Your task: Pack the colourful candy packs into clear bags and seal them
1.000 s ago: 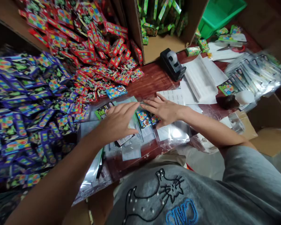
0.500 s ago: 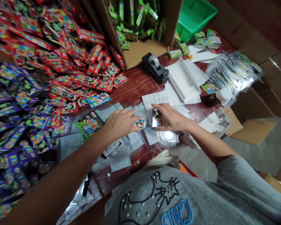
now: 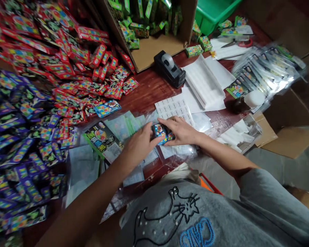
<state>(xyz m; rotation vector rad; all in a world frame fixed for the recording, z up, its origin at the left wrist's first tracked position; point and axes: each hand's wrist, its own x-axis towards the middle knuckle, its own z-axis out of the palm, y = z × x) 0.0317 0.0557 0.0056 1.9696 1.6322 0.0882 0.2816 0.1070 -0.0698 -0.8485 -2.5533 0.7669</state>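
Note:
My left hand is closed on a small blue printed box, thumb along its near edge. Pressed up against it from the right, my right hand grips a dark printed box, mostly covered by the fingers. The two boxes meet between my hands, just above the table. Behind them lies a sheet of round stickers. Left of my left hand are a black and green printed card and clear plastic bags.
Red boxes and purple boxes heap up on the left. A carton of green boxes stands at the back, near a tape dispenser. White paper, a white-capped bottle and filled bags lie to the right.
My left hand has moved right with the blue box, and my right hand slightly left with the dark one. The boxes, apart before, are now together.

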